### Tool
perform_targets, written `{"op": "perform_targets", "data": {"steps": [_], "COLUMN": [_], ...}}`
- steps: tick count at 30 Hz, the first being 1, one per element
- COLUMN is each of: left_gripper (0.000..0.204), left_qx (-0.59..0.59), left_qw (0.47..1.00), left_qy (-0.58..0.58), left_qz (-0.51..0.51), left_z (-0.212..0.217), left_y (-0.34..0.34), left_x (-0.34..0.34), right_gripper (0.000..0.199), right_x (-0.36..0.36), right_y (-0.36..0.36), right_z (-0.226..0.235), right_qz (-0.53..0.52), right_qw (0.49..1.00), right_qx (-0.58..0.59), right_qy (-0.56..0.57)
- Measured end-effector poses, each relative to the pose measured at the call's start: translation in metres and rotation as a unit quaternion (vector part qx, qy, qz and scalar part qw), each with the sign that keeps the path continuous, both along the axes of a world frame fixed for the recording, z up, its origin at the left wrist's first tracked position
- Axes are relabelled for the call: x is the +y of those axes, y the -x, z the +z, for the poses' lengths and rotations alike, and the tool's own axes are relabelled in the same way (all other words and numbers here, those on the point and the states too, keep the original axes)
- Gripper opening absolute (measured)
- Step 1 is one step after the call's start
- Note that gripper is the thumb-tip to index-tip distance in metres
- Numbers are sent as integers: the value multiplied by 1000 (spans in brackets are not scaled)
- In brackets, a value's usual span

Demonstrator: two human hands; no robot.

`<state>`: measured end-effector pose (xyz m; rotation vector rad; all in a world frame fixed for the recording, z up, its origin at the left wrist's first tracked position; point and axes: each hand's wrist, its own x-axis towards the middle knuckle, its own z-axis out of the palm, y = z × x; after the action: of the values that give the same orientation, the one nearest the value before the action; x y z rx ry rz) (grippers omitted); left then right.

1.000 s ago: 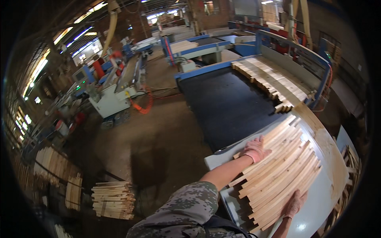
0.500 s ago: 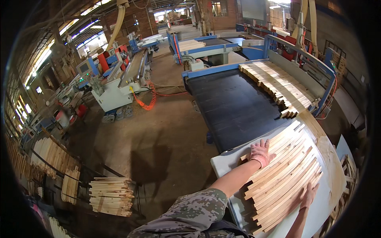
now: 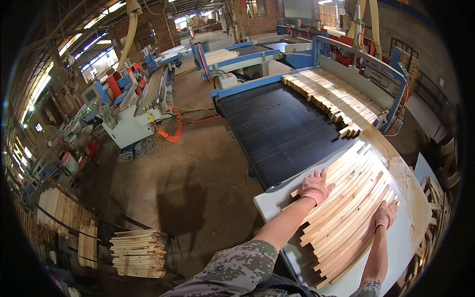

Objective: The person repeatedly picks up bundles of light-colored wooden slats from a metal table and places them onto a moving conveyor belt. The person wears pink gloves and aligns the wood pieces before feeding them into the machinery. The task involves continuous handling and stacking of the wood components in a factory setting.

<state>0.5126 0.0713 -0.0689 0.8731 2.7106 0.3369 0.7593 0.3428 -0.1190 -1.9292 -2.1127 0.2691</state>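
Several pale wooden strips (image 3: pixel 341 213) lie side by side on a light grey tabletop (image 3: pixel 269 200), their near ends uneven. My left hand (image 3: pixel 316 187), in a pinkish knit glove, rests on the left edge of the strips with its fingers spread. On the right edge of the same strips lies my right hand (image 3: pixel 386 214), gloved alike, its fingers stretched out over the outermost pieces. Neither hand is wrapped round a strip. Beyond the tabletop is a black conveyor belt (image 3: pixel 282 128), with a row of short wooden pieces (image 3: pixel 336 101) along its right side.
A blue machine frame (image 3: pixel 366 49) spans the belt's right side. More strips are stacked on a rack (image 3: pixel 137 253) at lower left. A white machine (image 3: pixel 129 129) with an orange coiled hose (image 3: pixel 173 131) stands across the floor. Wood scraps (image 3: pixel 431 232) lie beyond the tabletop's right edge.
My right hand has moved forward along the right edge of the strips and lies further onto them. My left hand stays on the left edge. The whole view has shifted slightly.
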Motion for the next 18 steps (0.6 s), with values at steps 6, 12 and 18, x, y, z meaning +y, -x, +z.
{"op": "perform_targets", "data": {"steps": [6,12,18], "left_gripper": [89,86,88], "left_qx": [22,44,28], "left_qw": [1000,999,1000], "left_qy": [-15,-7,2], "left_qz": [2,-1,7], "left_z": [-6,-7,-4], "left_y": [-1,-2,-2], "left_x": [1,2,2], "right_gripper": [76,76,75], "right_x": [-7,-12,-20], "right_y": [-2,-1,1], "right_z": [8,14,23], "right_qz": [10,4,-2], "right_qw": [1000,1000,1000], "right_qx": [-5,4,17], "right_qy": [3,7,10]}}
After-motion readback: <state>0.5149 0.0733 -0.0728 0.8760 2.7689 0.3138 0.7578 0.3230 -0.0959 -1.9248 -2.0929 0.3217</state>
